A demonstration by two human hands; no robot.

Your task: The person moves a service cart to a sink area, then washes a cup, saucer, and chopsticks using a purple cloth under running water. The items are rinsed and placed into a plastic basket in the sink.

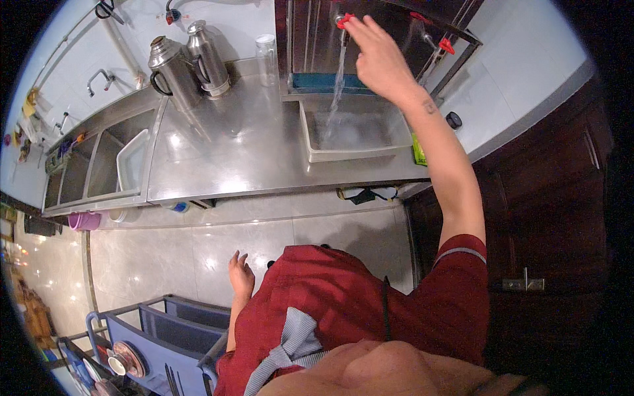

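Note:
My right hand (pixel 380 58) reaches up to a tap with a red handle (pixel 345 20); its fingertips touch or nearly touch the handle, and the fingers are fairly straight. A stream of water (pixel 339 81) runs from this tap into a white rectangular plastic tub (pixel 356 154), which holds cloudy or foamy water. The tub sits on the stainless steel counter (pixel 237 163), below a dark metal unit with a blue-green strip along its base. Beside my body, over the floor, my left hand (pixel 241 274) hangs empty with its fingers apart.
Two steel vacuum jugs (pixel 173 74) and a clear lidded pitcher (pixel 266 62) stand at the counter's back. Steel sinks (pixel 106 163) lie left, one holding a white tray (pixel 132 161). A blue cart (pixel 158 346) with dishes stands lower left. Dark wooden doors (pixel 550 208) are at right.

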